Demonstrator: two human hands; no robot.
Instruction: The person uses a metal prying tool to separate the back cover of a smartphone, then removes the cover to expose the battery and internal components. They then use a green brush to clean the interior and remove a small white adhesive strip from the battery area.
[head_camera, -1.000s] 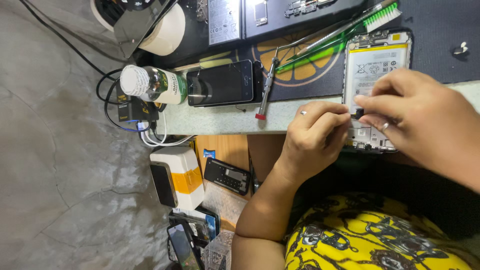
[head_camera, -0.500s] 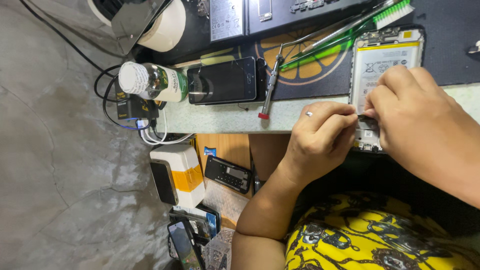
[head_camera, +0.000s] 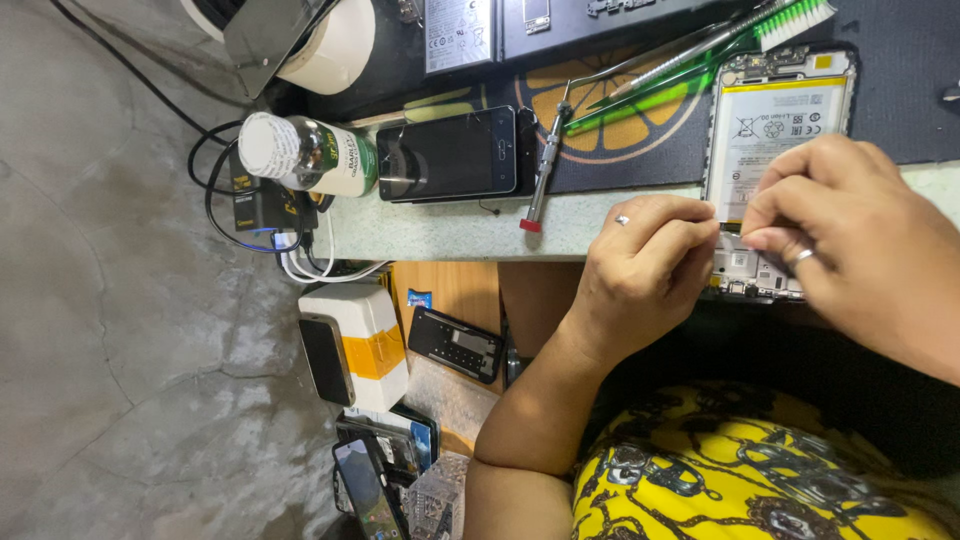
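hands (head_camera: 650, 265) hide opened phone's (head_camera: 775, 130) lower end.

Bench: black phone (head_camera: 450, 155) face up | capped bottle (head_camera: 305, 155) on its side | screwdriver (head_camera: 545, 165) | green brush (head_camera: 700, 55) | tape roll (head_camera: 335, 45)

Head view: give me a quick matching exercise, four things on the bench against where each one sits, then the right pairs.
Things:
1. opened phone
2. black phone
3. bottle
4. screwdriver

Places:
A. lying on its side at the bench's far end, by the cables
B. under both hands' fingertips
C. between the bottle and the screwdriver
D. its red tip at the bench edge

Pairs: 1-B, 2-C, 3-A, 4-D
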